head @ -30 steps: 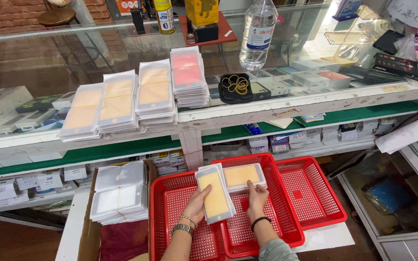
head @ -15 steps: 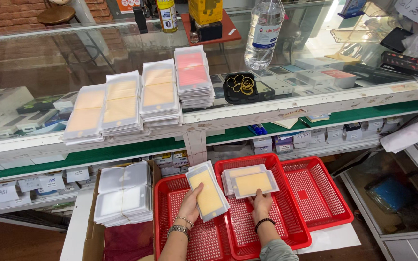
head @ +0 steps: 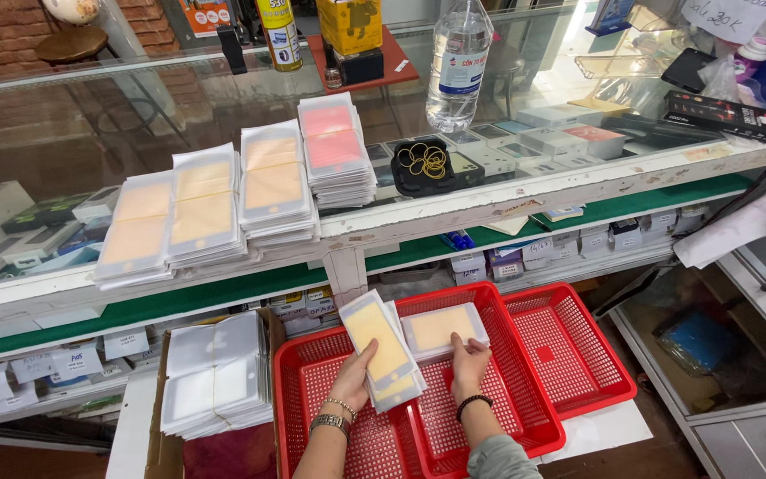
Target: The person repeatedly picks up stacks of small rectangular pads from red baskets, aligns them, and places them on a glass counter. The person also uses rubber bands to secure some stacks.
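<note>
Holding the flat yellow-faced packet stack [head: 383,350] lengthwise away from you, your left hand [head: 354,381] grips; your right hand [head: 470,362] rests flat-fingered against the white-edged packet pile [head: 441,328] just rightward.

We see three baskets [head: 578,355] side by side below the glass counter [head: 578,168]. Our left hand [head: 354,381] holds a packet stack [head: 383,348] over the left basket; our right hand [head: 469,357] rests beside packets [head: 441,326] in the middle one. More stacks [head: 223,204] lie on the counter, left of a bottle [head: 458,66].

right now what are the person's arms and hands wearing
Both hands are bare, no gloves. The left hand has two bands at the wrist: a thin beaded bracelet and below it a wider metallic watch-style band. The right hand has a thin dark bracelet, and a grey-green sleeve covers that forearm.
</note>
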### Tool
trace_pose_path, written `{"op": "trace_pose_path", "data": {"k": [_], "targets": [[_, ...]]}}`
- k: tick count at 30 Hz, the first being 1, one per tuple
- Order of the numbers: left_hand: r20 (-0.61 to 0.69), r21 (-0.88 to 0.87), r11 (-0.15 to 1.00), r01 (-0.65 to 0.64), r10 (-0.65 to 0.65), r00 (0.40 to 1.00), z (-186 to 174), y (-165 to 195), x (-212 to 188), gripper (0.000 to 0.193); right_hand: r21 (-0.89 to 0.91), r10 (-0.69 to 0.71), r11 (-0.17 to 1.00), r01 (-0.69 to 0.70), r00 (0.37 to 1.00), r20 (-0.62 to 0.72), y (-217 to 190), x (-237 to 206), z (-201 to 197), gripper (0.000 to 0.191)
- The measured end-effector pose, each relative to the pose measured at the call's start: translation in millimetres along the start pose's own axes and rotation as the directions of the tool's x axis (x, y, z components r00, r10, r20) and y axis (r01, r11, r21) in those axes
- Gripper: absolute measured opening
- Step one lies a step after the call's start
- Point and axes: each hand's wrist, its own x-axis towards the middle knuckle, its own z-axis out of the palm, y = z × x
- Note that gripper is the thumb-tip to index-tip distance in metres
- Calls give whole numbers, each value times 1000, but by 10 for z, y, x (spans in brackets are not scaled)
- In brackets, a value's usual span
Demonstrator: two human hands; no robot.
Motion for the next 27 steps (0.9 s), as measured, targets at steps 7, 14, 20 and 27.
{"op": "trace_pose_path", "data": {"k": [7, 14, 20, 27], "targets": [[41, -31, 999, -15, 16, 999, -198, 183, 127, 58, 184, 280, 944, -273, 960, -15, 90, 173, 233, 59], [34, 19, 998, -59, 59, 998, -322, 145, 134, 61, 227, 99, 971, -75, 991, -95, 217, 95, -5, 40], [-21, -120, 992, -30, 28, 999, -181, 188, 27, 64, 182, -252, 954, 237, 966, 58, -76, -124, -64, 34], [21, 49, 999, 12, -13, 1000, -19, 244, 52, 65, -3, -140, 990, 140, 990, 29, -59, -60, 176, 49]]}}
